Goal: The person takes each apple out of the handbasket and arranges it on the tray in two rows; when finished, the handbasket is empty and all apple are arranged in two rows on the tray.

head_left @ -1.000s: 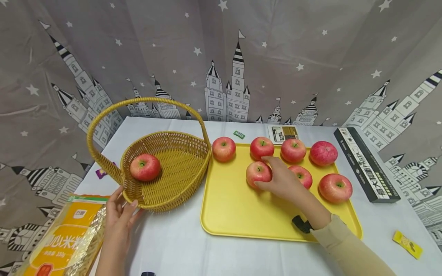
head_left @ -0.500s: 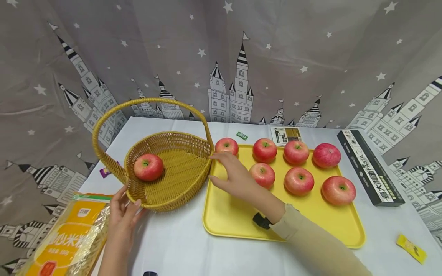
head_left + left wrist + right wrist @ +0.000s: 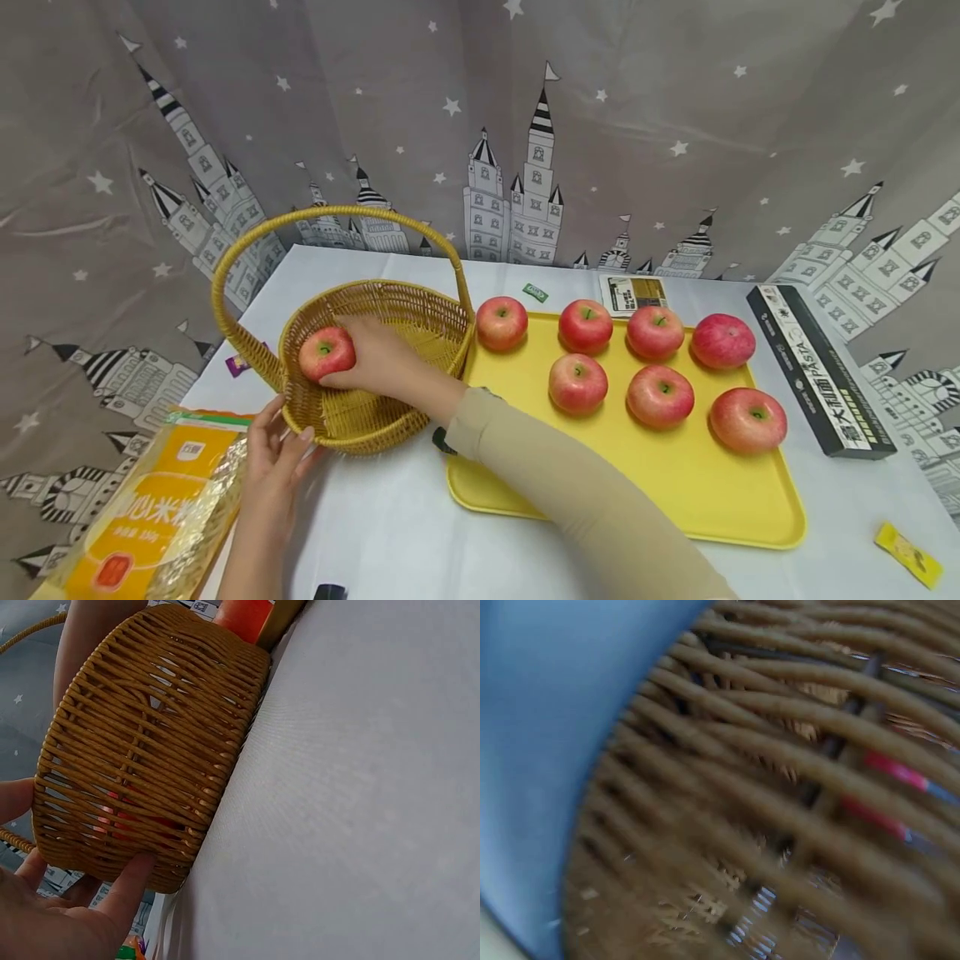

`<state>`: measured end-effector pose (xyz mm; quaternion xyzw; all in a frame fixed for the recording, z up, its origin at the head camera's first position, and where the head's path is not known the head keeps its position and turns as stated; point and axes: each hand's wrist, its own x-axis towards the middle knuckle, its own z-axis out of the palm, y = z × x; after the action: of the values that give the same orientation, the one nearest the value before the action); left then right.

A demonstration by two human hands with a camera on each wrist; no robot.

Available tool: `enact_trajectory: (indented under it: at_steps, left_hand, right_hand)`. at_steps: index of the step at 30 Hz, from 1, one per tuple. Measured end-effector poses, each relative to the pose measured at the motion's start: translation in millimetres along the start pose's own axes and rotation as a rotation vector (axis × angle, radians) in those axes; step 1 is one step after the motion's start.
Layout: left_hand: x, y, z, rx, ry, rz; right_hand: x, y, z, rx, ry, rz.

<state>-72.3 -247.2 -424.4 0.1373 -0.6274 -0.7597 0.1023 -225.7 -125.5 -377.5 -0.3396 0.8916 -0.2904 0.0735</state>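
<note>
A woven wicker basket [image 3: 397,433] with a tall arched handle stands left of the yellow tray [image 3: 525,492]. Inside it, at the left end, lies a red apple [image 3: 327,356]. My right hand [image 3: 375,354] reaches in over the near rim, its thumb and fingers around that apple's right side. At the basket's near left end, my left hand [image 3: 273,454] holds the wall, and the left wrist view shows its thumb [image 3: 131,889] pressed on the weave. In the right wrist view the basket's weave [image 3: 742,772] is close and blurred; the right hand is hidden there.
Several apples [image 3: 577,384] stand on the tray, and one apple [image 3: 502,323] sits at its far left corner. A black pasta box [image 3: 821,371] lies to the right. A yellow food bag [image 3: 153,508] lies at the near left. A small yellow packet [image 3: 908,555] is at the right.
My right hand has let go of an apple on the tray, swung left into the basket and taken hold of the apple there. The left hand has stayed at the basket.
</note>
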Motion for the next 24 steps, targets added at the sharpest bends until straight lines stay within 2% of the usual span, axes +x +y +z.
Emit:
enact_trajectory:
  at_steps: [6,9,12,15,18,21,24]
  left_hand:
    - [0.0,2.4,1.2,0.009,0.0,-0.002]
    - [-1.3,2.6,0.5,0.012,0.009,-0.006]
    - [-3.2,0.6,0.2,0.006,0.011,0.006]
    - [-5.0,-1.2,-0.8,-0.003,0.014,0.026]
    - [-6.1,-3.1,-1.6,-0.013,0.018,0.039]
    - [-6.3,-4.8,-1.6,-0.014,0.017,0.04]
    - [-5.8,-5.2,-0.8,-0.008,0.01,0.033]
  right_hand:
    - [22.2,-8,15,-0.105,-0.055,0.058]
    - [22.4,-8,19,-0.112,-0.059,0.051]
    - [12.3,-4,16,-0.119,-0.042,0.002]
    - [-6.6,0,2,-0.045,-0.008,-0.082]
    - [-36.2,7,-24,0.06,0.04,-0.122]
    - [-72.4,20,-58,0.101,0.102,-0.123]
    - [-109.9,43,-90,0.111,0.174,-0.082]
